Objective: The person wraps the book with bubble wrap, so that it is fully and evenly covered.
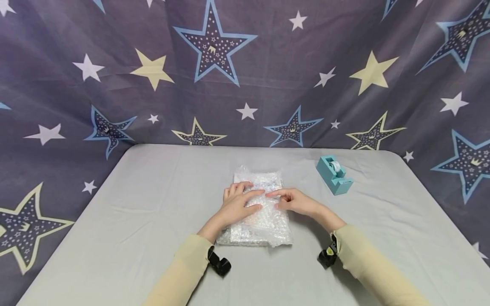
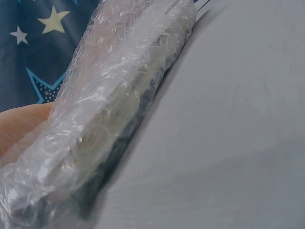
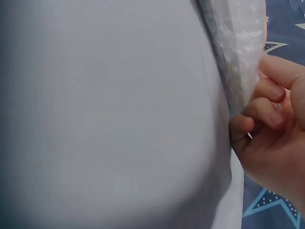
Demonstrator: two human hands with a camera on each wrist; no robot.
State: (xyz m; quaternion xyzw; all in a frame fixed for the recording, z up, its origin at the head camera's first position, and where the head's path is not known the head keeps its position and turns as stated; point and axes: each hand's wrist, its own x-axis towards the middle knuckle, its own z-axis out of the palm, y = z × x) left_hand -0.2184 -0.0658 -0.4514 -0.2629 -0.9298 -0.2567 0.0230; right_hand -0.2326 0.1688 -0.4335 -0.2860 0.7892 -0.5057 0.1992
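Observation:
A flat, book-like rectangular package in clear bubble wrap [image 1: 264,227] lies on the table in the head view. Its thick wrapped side [image 2: 119,102] fills much of the left wrist view. What is inside shows only blurrily. My left hand [image 1: 237,206] rests on the package's left part with fingers spread. From the right, my right hand [image 1: 296,200] touches the top of the wrap with a straight index finger, thumb a little apart from it. In the right wrist view, the other fingers [image 3: 264,112] are loosely curled beside the wrap's edge.
A teal tape dispenser [image 1: 333,176] with a roll of tape stands at the back right of the grey cloth-covered table [image 1: 153,204]. Behind the table hangs a dark curtain [image 1: 268,63] with stars. Black wrist cameras [image 1: 220,263] are strapped to both forearms.

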